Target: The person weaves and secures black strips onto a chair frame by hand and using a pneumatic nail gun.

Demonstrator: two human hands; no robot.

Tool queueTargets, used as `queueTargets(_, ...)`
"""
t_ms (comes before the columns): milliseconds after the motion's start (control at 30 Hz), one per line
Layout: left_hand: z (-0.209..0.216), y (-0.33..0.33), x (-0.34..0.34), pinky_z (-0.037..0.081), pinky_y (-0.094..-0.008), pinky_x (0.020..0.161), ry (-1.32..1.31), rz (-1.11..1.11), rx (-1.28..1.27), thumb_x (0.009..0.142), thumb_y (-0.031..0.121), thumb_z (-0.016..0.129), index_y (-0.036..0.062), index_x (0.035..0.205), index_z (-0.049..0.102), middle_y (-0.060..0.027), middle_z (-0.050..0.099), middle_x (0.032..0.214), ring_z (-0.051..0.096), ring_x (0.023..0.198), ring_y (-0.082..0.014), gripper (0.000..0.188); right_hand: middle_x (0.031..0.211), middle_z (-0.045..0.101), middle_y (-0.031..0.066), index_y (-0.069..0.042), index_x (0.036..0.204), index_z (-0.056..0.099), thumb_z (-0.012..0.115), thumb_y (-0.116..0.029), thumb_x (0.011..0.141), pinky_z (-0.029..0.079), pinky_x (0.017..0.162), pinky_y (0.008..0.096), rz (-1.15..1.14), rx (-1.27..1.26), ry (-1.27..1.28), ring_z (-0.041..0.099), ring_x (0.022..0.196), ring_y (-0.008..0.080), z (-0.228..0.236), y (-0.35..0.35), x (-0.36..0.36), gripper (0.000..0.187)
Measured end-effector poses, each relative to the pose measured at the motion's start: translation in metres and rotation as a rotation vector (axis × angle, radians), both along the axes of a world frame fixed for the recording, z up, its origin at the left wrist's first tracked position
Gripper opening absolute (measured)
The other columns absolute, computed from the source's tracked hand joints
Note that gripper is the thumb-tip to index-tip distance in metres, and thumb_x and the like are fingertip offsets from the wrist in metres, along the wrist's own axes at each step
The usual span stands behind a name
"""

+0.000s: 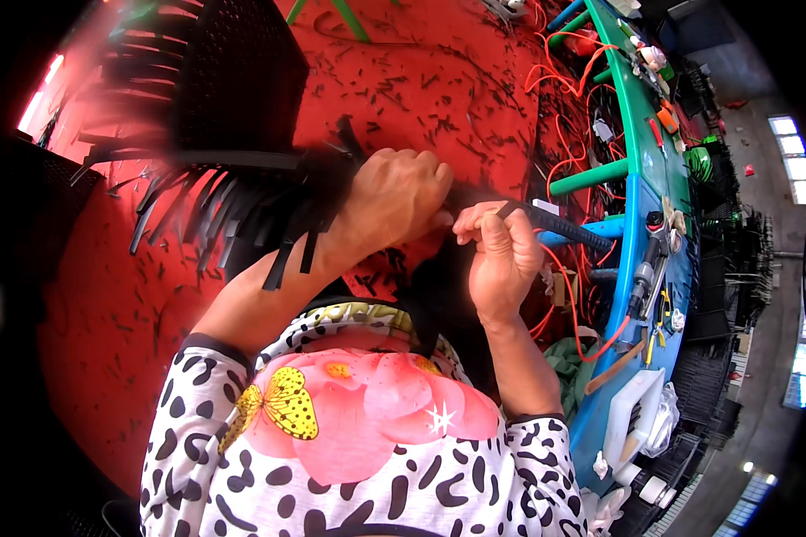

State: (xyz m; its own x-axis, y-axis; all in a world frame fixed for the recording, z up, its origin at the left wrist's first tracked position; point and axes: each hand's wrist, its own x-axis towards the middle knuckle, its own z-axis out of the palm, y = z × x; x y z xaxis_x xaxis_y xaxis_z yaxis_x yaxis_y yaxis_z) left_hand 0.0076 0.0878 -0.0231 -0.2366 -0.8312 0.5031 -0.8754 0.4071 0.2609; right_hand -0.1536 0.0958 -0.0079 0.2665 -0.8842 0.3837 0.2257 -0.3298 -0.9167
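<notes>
Red flooring [403, 80], littered with short black offcuts, fills most of the view, with a long blue and green workbench [640, 170] running down the right side, cluttered with orange wires [564, 72], small tools and white plastic parts. Up at the left stands a black crate [233, 80], and from beside it a fringe of black strips [215, 210] hangs out toward the left forearm. Both hands meet at the middle, above a flowered shirt. Closed into a fist, the left hand [394, 197] grips a dark bundle whose shape is hard to make out. Just beside it, the right hand [503, 259] pinches a thin black ribbed strip [560, 225], which points out toward the bench
</notes>
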Motion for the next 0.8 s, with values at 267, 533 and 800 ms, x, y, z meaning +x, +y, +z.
queueTargets(267, -0.003, 0.003, -0.008, 0.046, -0.0352, 0.066, 0.008, 0.032, -0.032, 0.058, 0.037, 0.077, 0.0092, 0.074, 0.055, -0.0046, 0.054, 0.071, 0.059, 0.071, -0.0221, 0.038, 0.075, 0.056, 0.0065, 0.001, 0.081, 0.053, 0.052, -0.010, 0.096, 0.042, 0.060, 0.0243, 0.033, -0.005, 0.056, 0.051, 0.066, 0.0118, 0.017, 0.004, -0.007, 0.018)
queueTargets(533, -0.001, 0.008, -0.011, 0.045, -0.0351, 0.065, 0.028, 0.033, -0.101, 0.061, 0.036, 0.075, 0.0096, 0.072, 0.055, -0.0045, 0.053, 0.070, 0.058, 0.069, -0.0214, 0.035, 0.070, 0.056, 0.0041, 0.000, 0.078, 0.050, 0.050, -0.009, 0.097, 0.039, 0.057, 0.0218, 0.053, -0.029, 0.186, 0.046, 0.061, 0.0077, 0.039, -0.006, -0.004, 0.021)
queueTargets(800, 0.006, 0.016, -0.007, 0.044, -0.0351, 0.065, 0.028, 0.033, -0.101, 0.068, 0.035, 0.072, 0.0091, 0.072, 0.055, -0.0051, 0.054, 0.072, 0.058, 0.070, -0.0217, 0.031, 0.064, 0.057, 0.0032, -0.001, 0.072, 0.048, 0.056, -0.007, 0.093, 0.038, 0.050, 0.0244, -0.003, -0.144, 0.385, 0.049, 0.055, 0.0076, 0.049, -0.040, 0.014, 0.024)
